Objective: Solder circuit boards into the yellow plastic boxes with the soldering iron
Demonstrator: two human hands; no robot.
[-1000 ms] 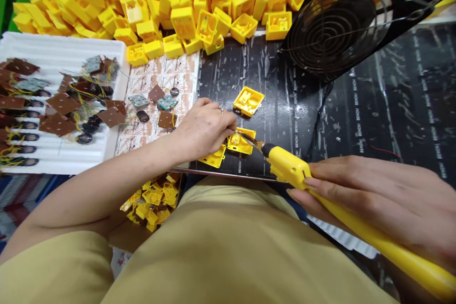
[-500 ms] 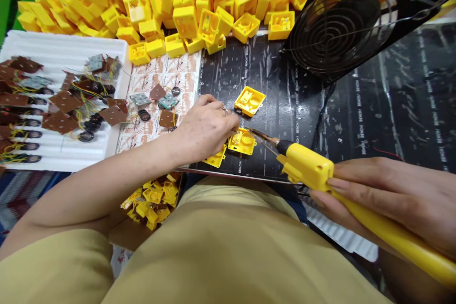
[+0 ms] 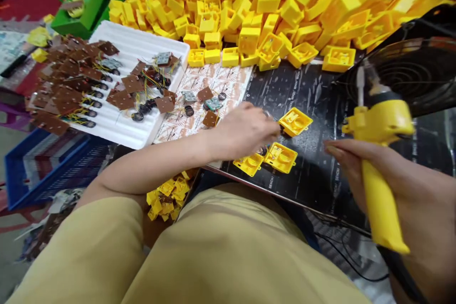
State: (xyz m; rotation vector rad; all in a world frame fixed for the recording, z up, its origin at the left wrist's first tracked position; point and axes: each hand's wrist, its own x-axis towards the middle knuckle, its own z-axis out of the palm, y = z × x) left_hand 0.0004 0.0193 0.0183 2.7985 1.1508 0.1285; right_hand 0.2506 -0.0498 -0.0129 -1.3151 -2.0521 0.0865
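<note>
My left hand (image 3: 245, 130) is curled over the small yellow plastic cases, its fingertips pinched beside a case (image 3: 296, 122); what they hold is hidden. Below them lie a second open case (image 3: 281, 157) and a third one (image 3: 249, 165) partly under the hand. A dark round part shows beneath the fingers. In my right hand (image 3: 409, 190) is a yellow soldering gun (image 3: 381, 171), gripped by its handle. Its blurred tip points up and away, clear of the cases.
A large heap of yellow cases (image 3: 249, 4) covers the back. At left, a white foam tray (image 3: 142, 40) holds brown circuit boards with wires and round black parts. Several boards lie on patterned paper (image 3: 235, 78). A black fan (image 3: 409, 71) stands at back right.
The soldering gun has been lifted from the cases and swung from lying forward to upright. My left hand stays over the cases. The whole view has shifted left.
</note>
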